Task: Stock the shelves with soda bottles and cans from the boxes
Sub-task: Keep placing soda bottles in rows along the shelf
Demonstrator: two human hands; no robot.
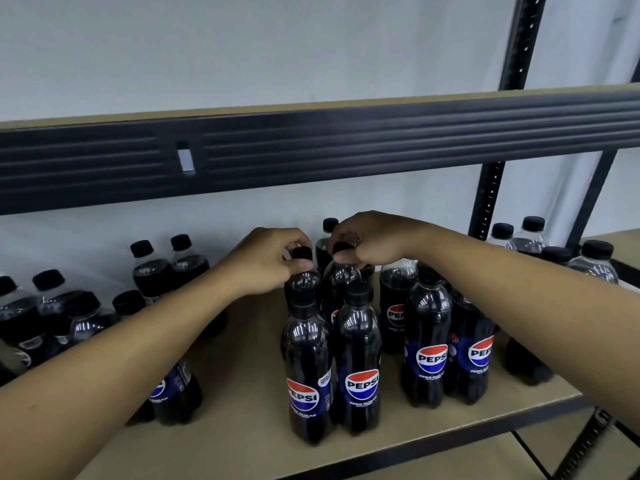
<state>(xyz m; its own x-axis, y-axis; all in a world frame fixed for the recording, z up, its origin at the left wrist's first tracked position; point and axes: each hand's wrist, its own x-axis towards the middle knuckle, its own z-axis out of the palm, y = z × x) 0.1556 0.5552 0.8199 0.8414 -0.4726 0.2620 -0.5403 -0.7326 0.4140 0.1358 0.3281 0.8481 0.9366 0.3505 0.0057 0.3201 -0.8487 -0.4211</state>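
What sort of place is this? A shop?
Probably a stockroom or shop back room. A black metal shelving rack with tan board shelves holds rows of dark plastic Pepsi bottles with black caps before a bare white wall. The left hand and right hand each pinch one by its cap.

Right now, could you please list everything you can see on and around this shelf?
Tan shelf board: one, lower level.
Plastic Pepsi cola bottles: about twenty, dark with black caps, upright across that board.
Ribbed metal beam: one, black, above the bottles.
Perforated metal uprights: two, black, right side.
White wall: one, behind.
Left hand: one, fingers pinching a bottle cap, centre.
Right hand: one, fingers pinching the neighbouring cap.
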